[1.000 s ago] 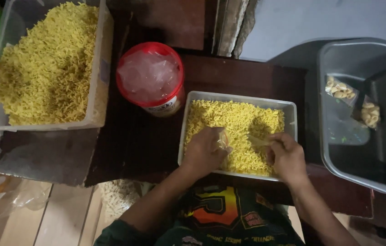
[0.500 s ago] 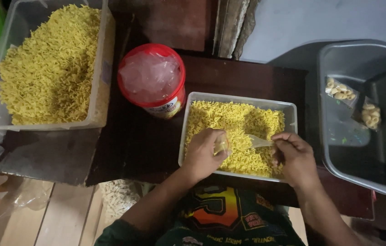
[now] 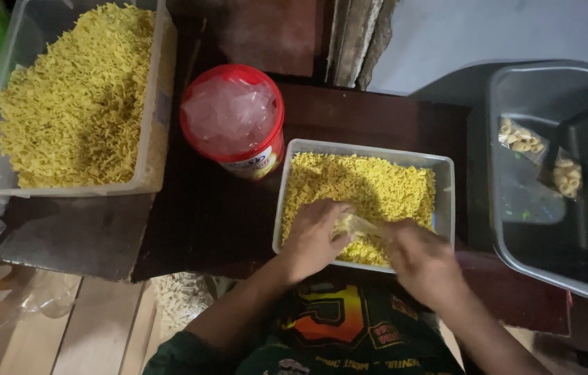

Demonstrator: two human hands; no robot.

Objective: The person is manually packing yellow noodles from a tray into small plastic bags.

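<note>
A small clear rectangular tub [image 3: 445, 182] holds yellow crunchy snack pieces [image 3: 363, 186]. Both my hands are over its near edge. My left hand [image 3: 313, 237] grips one side of a small clear plastic bag [image 3: 354, 224] with some yellow pieces in it. My right hand [image 3: 417, 258] has its fingers closed at the bag's other side, close to the left hand. How full the bag is stays hidden between the hands.
A big clear tub [image 3: 152, 132] of the same yellow snack sits far left. A red container [image 3: 233, 123] stuffed with clear plastic bags stands beside the small tub. A grey bin [image 3: 551, 271] at right holds two filled packets [image 3: 522, 139]. The dark table edge [image 3: 72, 267] is lower left.
My right hand has moved left from the tub's right side to meet the left hand at the bag. The left hand has stayed near the tub's near edge.
</note>
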